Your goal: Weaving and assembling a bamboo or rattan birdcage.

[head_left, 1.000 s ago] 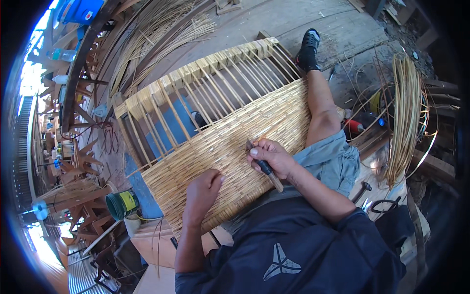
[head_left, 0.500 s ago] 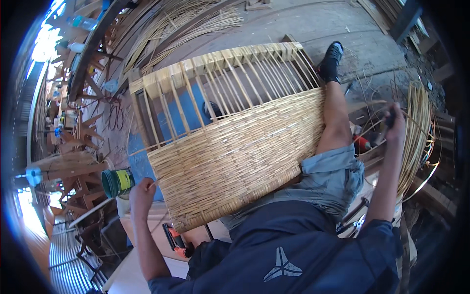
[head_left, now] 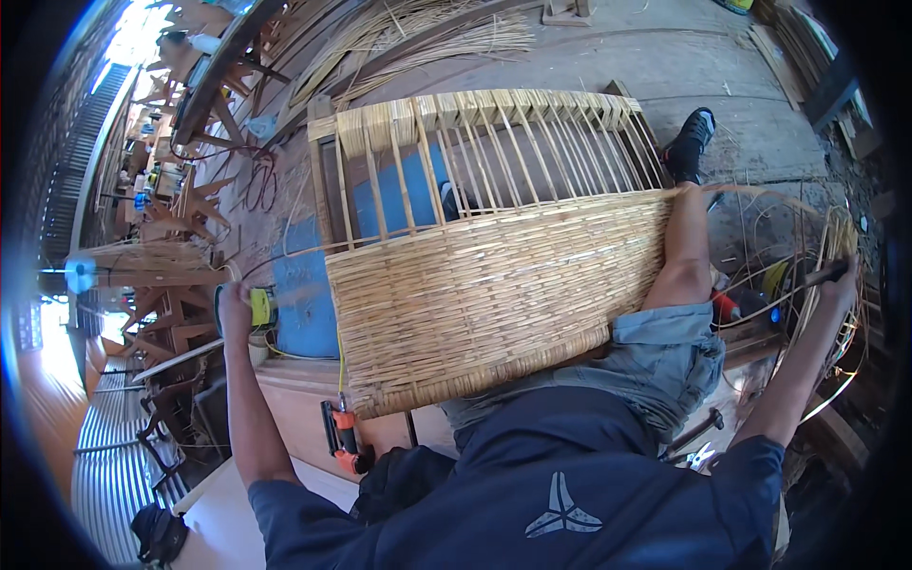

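A partly woven cane panel (head_left: 494, 294) rests tilted over my lap, its upper part bare cane slats (head_left: 513, 157) on a wooden frame. My left hand (head_left: 234, 309), out to the left beside a green container with a yellow label (head_left: 262, 307), is closed. A thin cane strand (head_left: 302, 252) runs from the weave's left edge toward it; the fingertips are blurred. Far right, my right hand (head_left: 838, 285) grips a dark, narrow tool (head_left: 825, 274) whose kind I cannot make out. It is by a bundle of loose cane (head_left: 840, 231). Another strand (head_left: 760, 189) curves from the panel's right edge toward this bundle.
An orange-and-black power tool (head_left: 348, 439) lies below the panel's left corner. A hammer (head_left: 698, 429) is right of my lap, and a red tool (head_left: 726, 307) lies beside my knee. More cane strips (head_left: 465, 47) lie on the floor at the back, near a wooden bench (head_left: 223, 71).
My left hand has moved left and up, away from the panel's edge. My right hand has swung outward and down toward the cane bundle. The whole view has shifted, too.
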`<state>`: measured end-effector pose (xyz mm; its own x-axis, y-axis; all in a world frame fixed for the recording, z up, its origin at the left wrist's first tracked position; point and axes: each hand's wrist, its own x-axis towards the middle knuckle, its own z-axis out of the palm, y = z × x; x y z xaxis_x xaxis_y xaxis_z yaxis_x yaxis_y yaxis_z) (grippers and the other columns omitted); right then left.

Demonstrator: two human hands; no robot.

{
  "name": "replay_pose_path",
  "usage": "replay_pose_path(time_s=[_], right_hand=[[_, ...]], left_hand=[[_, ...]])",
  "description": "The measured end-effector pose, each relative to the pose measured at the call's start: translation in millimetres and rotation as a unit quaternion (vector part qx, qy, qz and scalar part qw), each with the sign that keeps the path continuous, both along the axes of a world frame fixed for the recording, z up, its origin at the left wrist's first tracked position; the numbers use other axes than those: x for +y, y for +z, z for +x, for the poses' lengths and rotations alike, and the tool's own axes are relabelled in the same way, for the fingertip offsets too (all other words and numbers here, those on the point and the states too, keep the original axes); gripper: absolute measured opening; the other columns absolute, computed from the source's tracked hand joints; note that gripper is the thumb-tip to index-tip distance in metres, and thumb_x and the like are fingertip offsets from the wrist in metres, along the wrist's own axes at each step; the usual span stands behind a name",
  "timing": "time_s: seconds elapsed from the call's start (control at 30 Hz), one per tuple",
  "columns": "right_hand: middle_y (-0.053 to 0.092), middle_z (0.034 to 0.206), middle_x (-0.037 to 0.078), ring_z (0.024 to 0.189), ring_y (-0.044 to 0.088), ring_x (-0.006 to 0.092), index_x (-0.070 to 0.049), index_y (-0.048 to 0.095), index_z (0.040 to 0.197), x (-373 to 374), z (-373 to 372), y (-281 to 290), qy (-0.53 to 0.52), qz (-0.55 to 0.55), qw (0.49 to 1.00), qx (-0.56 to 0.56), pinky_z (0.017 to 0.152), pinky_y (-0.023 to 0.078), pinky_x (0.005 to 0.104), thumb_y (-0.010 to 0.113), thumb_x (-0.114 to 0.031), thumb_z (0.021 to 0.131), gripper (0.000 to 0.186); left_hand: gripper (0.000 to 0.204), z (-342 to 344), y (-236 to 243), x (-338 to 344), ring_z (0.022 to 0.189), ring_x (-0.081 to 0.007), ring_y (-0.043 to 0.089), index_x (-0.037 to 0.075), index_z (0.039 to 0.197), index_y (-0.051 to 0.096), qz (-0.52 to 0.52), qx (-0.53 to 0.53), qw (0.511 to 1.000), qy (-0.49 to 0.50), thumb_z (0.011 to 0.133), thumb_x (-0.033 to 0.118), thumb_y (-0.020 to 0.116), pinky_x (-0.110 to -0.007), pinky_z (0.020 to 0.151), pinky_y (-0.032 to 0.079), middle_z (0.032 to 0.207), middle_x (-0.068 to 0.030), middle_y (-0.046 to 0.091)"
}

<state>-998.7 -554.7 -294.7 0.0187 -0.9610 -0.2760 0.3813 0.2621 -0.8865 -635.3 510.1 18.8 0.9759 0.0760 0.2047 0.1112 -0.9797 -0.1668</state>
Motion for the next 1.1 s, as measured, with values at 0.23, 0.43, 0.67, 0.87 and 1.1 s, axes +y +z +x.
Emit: replay_pose_path(time_s=[0.23, 0.43, 0.67, 0.87, 1.1], right_hand=[[0.056, 0.069, -0.002, 0.057, 0.055, 0.0129, -0.014, 0.056, 0.079, 160.0, 128.9, 97.3, 0.369, 0.091, 0.917, -0.123, 0.054, 0.046, 0.0319, 0.06, -0.034, 0.091, 0.024], [0.051, 0.066, 0.002, 0.053, 0.051, 0.0127, -0.003, 0.057, 0.105, 430.3, 194.9, 132.5, 0.532, -0.008, 0.847, 0.012, 0.052, 0.044, 0.0262, 0.051, -0.032, 0.097, 0.03], [0.051, 0.074, 0.003, 0.058, 0.052, 0.0133, -0.006, 0.054, 0.091, 422.0, 192.4, 89.3, 0.379, 0.198, 0.898, -0.102, 0.051, 0.047, 0.0278, 0.059, -0.024, 0.093, 0.019], [0.055, 0.072, 0.004, 0.06, 0.053, 0.016, -0.009, 0.061, 0.078, 171.0, 117.3, -10.1, 0.122, 0.104, 0.98, 0.115, 0.053, 0.045, 0.0311, 0.072, -0.032, 0.084, 0.027], [0.059, 0.082, 0.005, 0.075, 0.056, 0.0197, -0.008, 0.062, 0.09, 42.4, 82.1, -88.7, 0.102, 0.106, 0.988, 0.053, 0.068, 0.048, 0.0337, 0.067, -0.03, 0.087, 0.023]], left_hand=[[0.028, 53.2, 30.1, -230.3, 0.087, -0.0293, 0.062, 0.002, 0.104, 0.064, -0.065, -0.216, 0.955, -0.193, 0.09, 0.023, 0.051, -0.038, 0.079, 0.047, 0.094, -0.0176, 0.065], [0.014, -57.4, -105.1, -476.2, 0.07, -0.0262, 0.069, 0.007, 0.085, 0.07, 0.027, 0.239, 0.864, -0.443, 0.08, 0.012, 0.058, -0.042, 0.058, 0.052, 0.077, -0.0095, 0.07], [0.015, -85.6, -131.1, -460.2, 0.066, -0.0254, 0.066, 0.005, 0.082, 0.067, 0.035, 0.214, 0.859, -0.464, 0.08, 0.016, 0.056, -0.04, 0.059, 0.049, 0.07, -0.0098, 0.066], [0.026, -6.2, -53.3, -309.0, 0.076, -0.025, 0.062, 0.004, 0.083, 0.066, 0.015, 0.296, 0.889, -0.35, 0.088, 0.029, 0.059, -0.04, 0.073, 0.046, 0.077, -0.0095, 0.065], [0.034, -19.8, -3.4, -175.7, 0.081, -0.0296, 0.064, 0.001, 0.088, 0.065, -0.134, 0.356, 0.908, -0.176, 0.09, 0.034, 0.056, -0.039, 0.073, 0.048, 0.086, -0.0163, 0.066]])
